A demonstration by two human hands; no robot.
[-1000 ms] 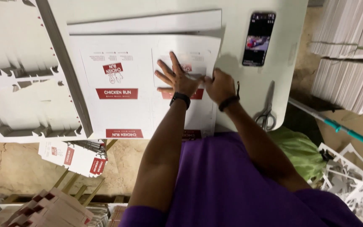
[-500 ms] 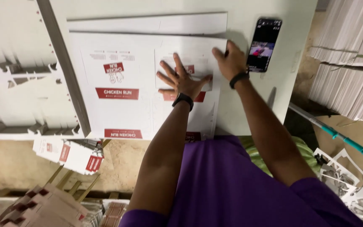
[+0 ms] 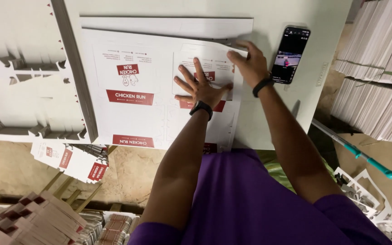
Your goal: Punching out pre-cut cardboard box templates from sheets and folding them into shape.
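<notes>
Pressing flat with spread fingers, the left hand pins the printed carton sheet to the desk, while the right hand pinches the sheet's far right edge, nearer the phone.

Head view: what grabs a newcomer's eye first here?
The left hand pressed flat with spread fingers on the printed white cardboard sheet at the table's centre, while the right hand grips that sheet's upper right corner. Just right of it lies a phone with a lit screen. Tall stacks of white sheets fill the right edge.
</notes>
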